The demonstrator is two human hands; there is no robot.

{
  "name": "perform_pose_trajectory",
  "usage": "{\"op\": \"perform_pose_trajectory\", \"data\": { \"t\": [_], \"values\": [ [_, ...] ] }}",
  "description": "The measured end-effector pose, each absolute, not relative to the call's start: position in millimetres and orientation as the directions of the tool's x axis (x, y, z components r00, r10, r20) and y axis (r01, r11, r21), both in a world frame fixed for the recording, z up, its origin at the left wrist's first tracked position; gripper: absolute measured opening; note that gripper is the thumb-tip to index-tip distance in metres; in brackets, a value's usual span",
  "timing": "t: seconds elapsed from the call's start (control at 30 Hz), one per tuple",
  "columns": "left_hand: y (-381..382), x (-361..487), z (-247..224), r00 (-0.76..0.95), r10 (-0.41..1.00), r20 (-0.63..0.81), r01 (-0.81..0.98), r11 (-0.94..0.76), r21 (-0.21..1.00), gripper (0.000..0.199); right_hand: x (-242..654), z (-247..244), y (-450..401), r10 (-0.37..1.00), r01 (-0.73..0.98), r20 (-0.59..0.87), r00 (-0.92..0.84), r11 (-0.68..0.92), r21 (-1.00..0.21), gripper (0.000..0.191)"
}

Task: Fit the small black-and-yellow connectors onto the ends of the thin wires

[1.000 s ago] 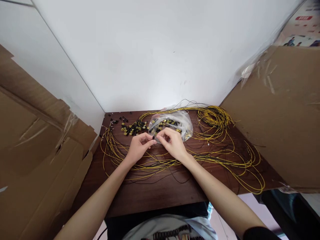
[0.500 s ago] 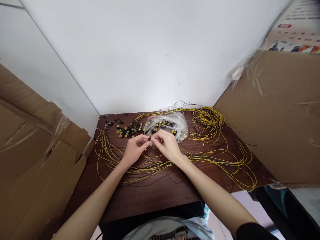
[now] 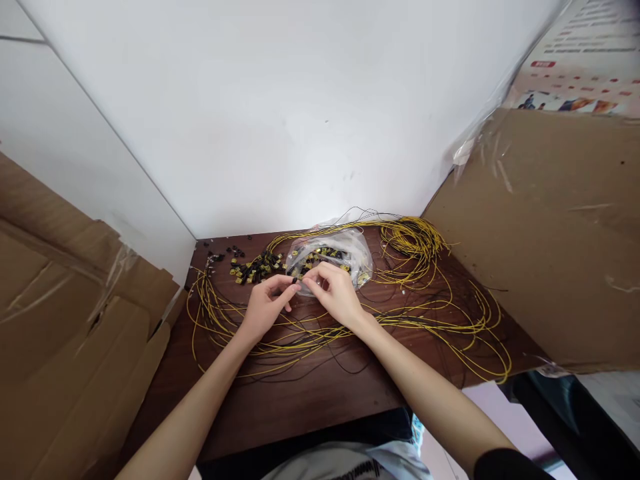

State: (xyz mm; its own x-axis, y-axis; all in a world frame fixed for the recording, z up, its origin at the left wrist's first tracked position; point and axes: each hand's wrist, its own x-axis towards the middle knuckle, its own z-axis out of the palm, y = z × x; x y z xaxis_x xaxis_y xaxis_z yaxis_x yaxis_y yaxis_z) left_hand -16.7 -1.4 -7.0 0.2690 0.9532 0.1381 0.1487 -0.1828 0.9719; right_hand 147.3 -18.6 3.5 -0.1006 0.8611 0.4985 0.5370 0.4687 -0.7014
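Near the middle of the dark wooden table, my left hand (image 3: 269, 307) pinches a small black piece (image 3: 295, 281) between thumb and fingertips. Just right of it, the thumb and forefinger of my right hand (image 3: 332, 291) are pressed together; what they hold is too small to make out. A clear plastic bag (image 3: 361, 257) with black and yellow parts lies behind my hands. Left of the bag is a pile of black and yellow connectors (image 3: 255, 268). Long yellow and black wires (image 3: 400, 320) run across the table under my wrists.
A coil of yellow wire (image 3: 417, 241) lies at the back right of the table (image 3: 300, 407). Small black bits (image 3: 235, 251) are scattered at the back left. Cardboard stands on the left (image 3: 65, 333) and right (image 3: 550, 233), with a white wall (image 3: 300, 120) behind.
The whole view has shifted slightly. My fingertips are a little farther apart, with the small black piece staying at my left fingertips.
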Motion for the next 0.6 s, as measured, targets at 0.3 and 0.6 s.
{"op": "perform_pose_trajectory", "data": {
  "t": [0.3,0.6],
  "values": [
    [-4.0,-15.9,-3.3,0.341,0.932,0.125,0.173,-0.193,0.966,0.019,145.1,1.8,-21.3,0.847,0.525,0.500,-0.182,0.514,-0.679,0.012],
    [-3.8,-14.8,-1.7,0.271,0.953,0.134,0.138,-0.176,0.975,0.019,146.5,2.1,-19.7,0.845,0.549,0.514,-0.147,0.502,-0.668,0.009]
  ]
}}
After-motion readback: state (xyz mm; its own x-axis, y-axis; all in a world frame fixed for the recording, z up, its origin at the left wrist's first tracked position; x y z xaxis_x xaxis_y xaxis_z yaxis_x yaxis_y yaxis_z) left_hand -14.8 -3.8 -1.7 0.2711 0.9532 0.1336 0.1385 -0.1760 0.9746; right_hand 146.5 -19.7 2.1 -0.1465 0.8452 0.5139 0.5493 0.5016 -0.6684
